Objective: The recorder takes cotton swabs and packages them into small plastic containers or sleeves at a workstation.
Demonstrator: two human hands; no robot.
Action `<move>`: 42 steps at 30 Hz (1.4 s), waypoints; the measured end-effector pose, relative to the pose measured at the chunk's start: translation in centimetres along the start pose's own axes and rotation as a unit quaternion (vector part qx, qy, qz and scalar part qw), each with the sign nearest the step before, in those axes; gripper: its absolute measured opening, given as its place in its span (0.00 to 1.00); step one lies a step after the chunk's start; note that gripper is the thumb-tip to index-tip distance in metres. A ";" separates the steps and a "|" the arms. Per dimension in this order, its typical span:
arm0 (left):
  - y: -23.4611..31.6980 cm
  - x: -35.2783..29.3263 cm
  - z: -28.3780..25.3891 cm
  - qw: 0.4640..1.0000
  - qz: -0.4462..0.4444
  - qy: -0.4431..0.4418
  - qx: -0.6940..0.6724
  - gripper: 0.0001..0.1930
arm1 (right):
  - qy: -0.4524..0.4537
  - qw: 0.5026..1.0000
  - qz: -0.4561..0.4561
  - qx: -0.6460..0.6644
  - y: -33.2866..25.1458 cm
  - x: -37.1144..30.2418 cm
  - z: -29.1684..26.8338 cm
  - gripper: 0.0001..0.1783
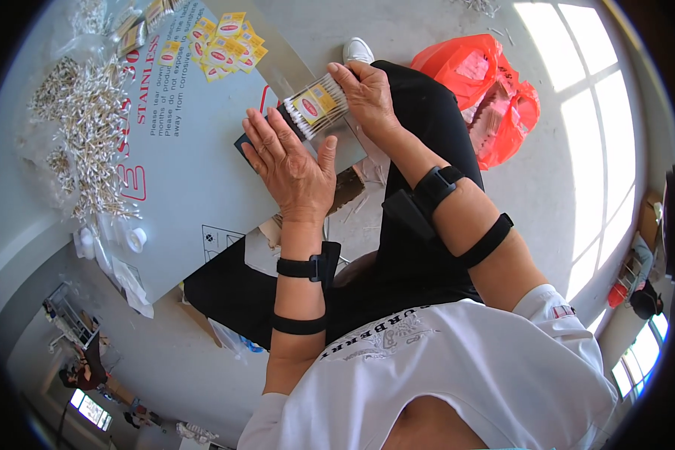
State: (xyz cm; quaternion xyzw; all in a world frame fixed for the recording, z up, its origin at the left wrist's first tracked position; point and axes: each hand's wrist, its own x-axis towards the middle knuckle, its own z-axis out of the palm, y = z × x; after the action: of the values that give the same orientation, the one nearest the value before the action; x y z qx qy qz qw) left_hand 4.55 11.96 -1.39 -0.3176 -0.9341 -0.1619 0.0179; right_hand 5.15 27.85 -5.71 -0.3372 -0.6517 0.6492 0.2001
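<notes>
A clear pack of cotton swabs with a yellow card inside is at the table's right edge. Its far right end is between the thumb and fingers of my right hand. My left hand lies palm down with its fingers stretched out, just left of the pack. Under those fingertips is a dark flat block, mostly covered by the hand. Whether the left fingers touch the pack cannot be made out.
On the grey table lie a big heap of loose cotton swabs, yellow cards, several packs and a white roll. A red plastic bag with pink packs stands on the floor, right of my leg.
</notes>
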 end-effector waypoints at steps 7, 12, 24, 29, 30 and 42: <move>0.8 0.0 0.1 0.996 -0.028 -0.070 0.055 0.49 | 0.001 1.000 0.005 0.002 -0.4 -0.2 -0.1 0.17; 1.0 0.0 0.1 0.997 -0.019 -0.053 0.055 0.47 | -0.004 1.000 0.019 0.012 -0.3 -0.2 -0.1 0.17; 1.0 -0.2 -0.5 0.996 -0.032 -0.079 0.014 0.51 | 0.018 1.000 -0.023 -0.001 -0.5 -0.3 0.1 0.21; 1.1 -1.4 -0.7 0.997 -0.029 -0.067 0.000 0.50 | 0.010 1.000 -0.016 -0.007 0.1 0.1 -0.2 0.20; 1.2 -1.4 -0.7 0.997 -0.031 -0.073 0.008 0.50 | -0.001 1.000 -0.008 0.012 0.0 0.0 -0.1 0.19; 0.8 -1.1 -0.8 0.997 -0.015 -0.068 -0.022 0.47 | -0.009 0.998 0.034 0.052 -0.1 0.0 -0.6 0.19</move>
State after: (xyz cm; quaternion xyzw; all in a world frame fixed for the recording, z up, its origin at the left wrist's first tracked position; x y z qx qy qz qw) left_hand 5.84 11.65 -0.58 -0.3145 -0.9338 -0.1611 -0.0552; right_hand 5.55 28.28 -5.59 -0.3421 -0.6069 0.6920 0.1892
